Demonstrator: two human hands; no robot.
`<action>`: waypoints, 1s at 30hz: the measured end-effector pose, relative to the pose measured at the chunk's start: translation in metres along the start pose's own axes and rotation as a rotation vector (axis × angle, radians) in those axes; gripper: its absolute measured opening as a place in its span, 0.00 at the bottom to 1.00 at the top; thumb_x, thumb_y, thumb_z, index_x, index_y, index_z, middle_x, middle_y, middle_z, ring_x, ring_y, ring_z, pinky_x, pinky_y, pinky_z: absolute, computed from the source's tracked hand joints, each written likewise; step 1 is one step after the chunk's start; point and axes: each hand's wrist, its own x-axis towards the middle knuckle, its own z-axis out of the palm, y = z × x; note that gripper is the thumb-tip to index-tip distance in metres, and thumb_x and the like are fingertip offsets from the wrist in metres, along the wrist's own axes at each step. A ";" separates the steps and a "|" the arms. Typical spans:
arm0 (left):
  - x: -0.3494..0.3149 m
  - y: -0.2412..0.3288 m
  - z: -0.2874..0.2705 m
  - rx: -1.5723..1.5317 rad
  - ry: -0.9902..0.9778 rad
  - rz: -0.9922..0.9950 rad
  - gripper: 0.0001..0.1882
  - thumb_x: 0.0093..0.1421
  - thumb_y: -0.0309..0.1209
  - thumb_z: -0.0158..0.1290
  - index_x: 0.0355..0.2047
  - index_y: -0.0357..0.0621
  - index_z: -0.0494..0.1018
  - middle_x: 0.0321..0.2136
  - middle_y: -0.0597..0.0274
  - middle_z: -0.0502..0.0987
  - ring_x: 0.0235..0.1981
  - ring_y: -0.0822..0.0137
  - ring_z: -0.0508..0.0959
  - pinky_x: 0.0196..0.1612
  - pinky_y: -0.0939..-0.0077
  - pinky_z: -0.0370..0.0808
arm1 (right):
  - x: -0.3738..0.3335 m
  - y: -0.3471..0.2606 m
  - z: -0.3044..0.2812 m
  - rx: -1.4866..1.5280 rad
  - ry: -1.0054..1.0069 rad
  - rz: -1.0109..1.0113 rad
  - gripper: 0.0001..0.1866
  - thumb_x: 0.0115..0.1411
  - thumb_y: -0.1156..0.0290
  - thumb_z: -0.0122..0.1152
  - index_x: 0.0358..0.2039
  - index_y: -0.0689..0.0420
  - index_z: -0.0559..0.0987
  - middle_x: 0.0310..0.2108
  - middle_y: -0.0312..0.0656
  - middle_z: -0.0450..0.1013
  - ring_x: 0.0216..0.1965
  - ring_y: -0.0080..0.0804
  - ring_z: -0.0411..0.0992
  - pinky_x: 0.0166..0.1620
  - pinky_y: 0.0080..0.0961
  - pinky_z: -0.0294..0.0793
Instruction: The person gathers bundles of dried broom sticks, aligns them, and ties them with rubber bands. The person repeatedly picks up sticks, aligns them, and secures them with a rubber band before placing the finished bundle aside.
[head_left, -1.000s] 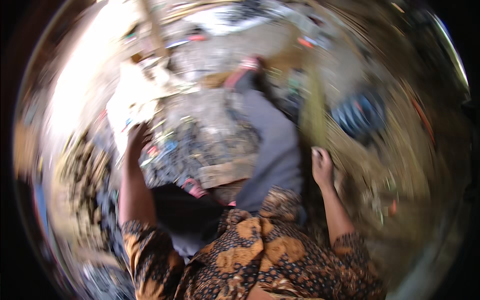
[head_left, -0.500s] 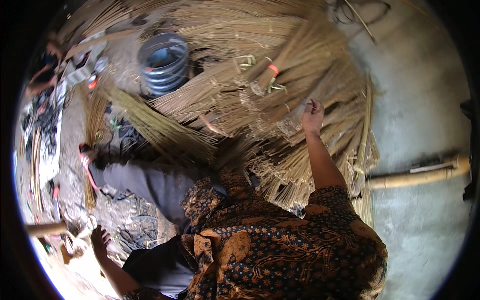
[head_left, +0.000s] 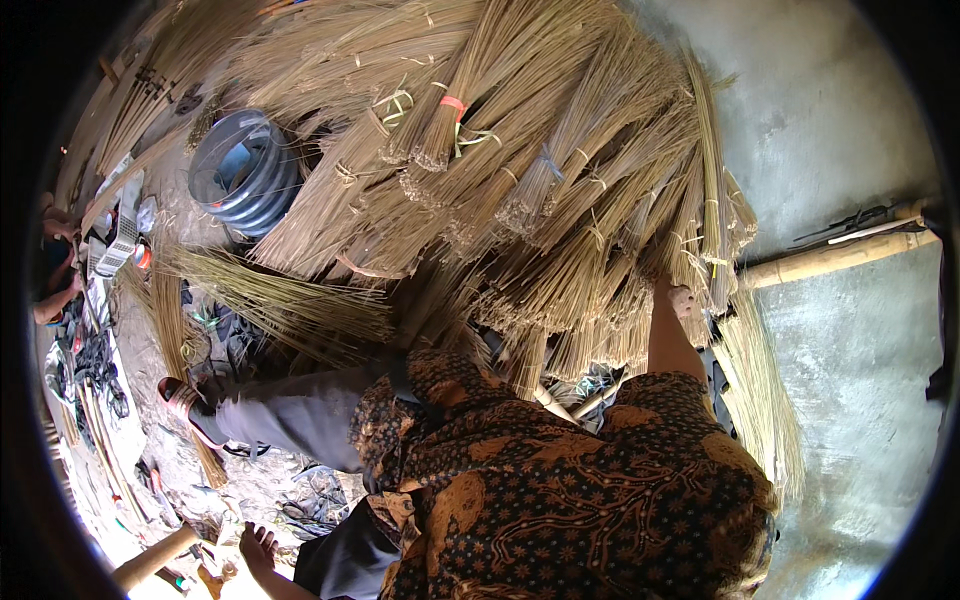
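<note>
A large pile of thin, dry stick bundles (head_left: 590,130) lies in front of me, many with strip ties. At the pile's near right edge my right hand (head_left: 678,298) is closed on the butt end of a stick bundle (head_left: 688,235); its fingertips are partly hidden among the sticks. Beside it, a paler bundle (head_left: 755,390) leans along the wall. One bundle has a red tie (head_left: 453,103), another a blue tie (head_left: 549,163). Low on the left, my left hand (head_left: 258,548) holds nothing, its fingers apart, close to a bamboo pole end (head_left: 158,556).
A ribbed grey bucket (head_left: 243,172) stands left of the pile. Loose greenish sticks (head_left: 280,300) lie before my sandalled foot (head_left: 190,405). A bamboo pole (head_left: 840,257) juts from the pile along the grey wall (head_left: 850,350). Another person's arm (head_left: 60,295) shows at far left.
My right hand has come down from above the pile to its near right edge and closed among the stick ends. The view has turned, and my left hand stays low at the left.
</note>
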 end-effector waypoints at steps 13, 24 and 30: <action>-0.057 0.003 0.016 0.089 0.004 -0.039 0.33 0.70 0.56 0.51 0.67 0.50 0.66 0.52 0.54 0.74 0.45 0.54 0.77 0.37 0.58 0.77 | 0.041 -0.046 0.012 0.034 0.104 -0.617 0.42 0.72 0.47 0.50 0.77 0.53 0.50 0.71 0.55 0.61 0.59 0.59 0.73 0.57 0.58 0.70; -0.094 0.014 0.042 0.072 0.058 -0.084 0.28 0.73 0.45 0.50 0.68 0.46 0.66 0.59 0.48 0.74 0.53 0.50 0.79 0.44 0.60 0.79 | 0.061 -0.046 -0.010 -0.069 0.079 -0.453 0.31 0.69 0.51 0.53 0.67 0.53 0.66 0.51 0.57 0.77 0.48 0.55 0.79 0.50 0.61 0.72; -0.068 0.005 0.027 0.043 -0.043 -0.038 0.29 0.72 0.49 0.51 0.66 0.48 0.67 0.55 0.49 0.74 0.48 0.51 0.79 0.41 0.55 0.79 | 0.049 -0.034 -0.107 0.773 -0.551 -0.285 0.25 0.60 0.50 0.60 0.49 0.55 0.82 0.36 0.49 0.79 0.39 0.45 0.81 0.43 0.43 0.78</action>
